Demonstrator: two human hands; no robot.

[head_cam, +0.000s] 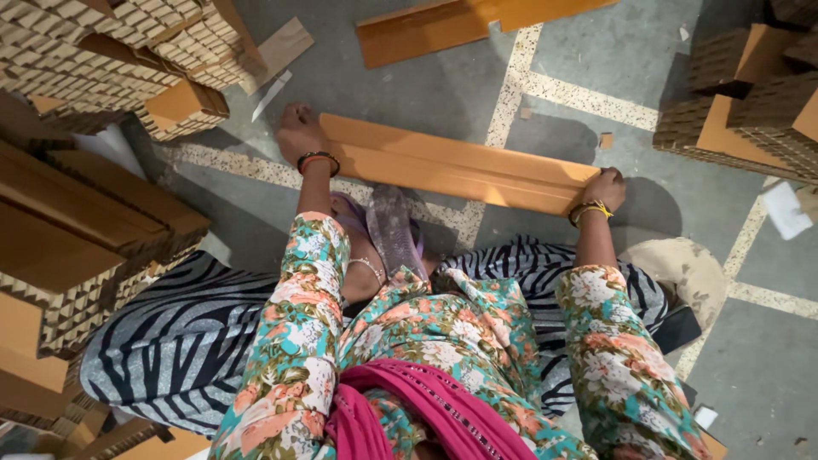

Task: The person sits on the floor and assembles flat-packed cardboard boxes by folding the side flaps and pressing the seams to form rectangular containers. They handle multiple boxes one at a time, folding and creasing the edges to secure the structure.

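I hold long flat orange-brown cardboard strip (456, 166) on grey floor (588, 60), one end per hand. Left hand (300, 132) presses flat; right hand (605, 189) clenches edge. I advise even pressure, strip kept level.

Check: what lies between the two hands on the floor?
Head view: one long folded cardboard strip spans the whole stretch, left hand on one end, right hand on the other.

Both arms reach straight forward, left hand (300, 132) and right hand (605, 187) with fingers curled closed
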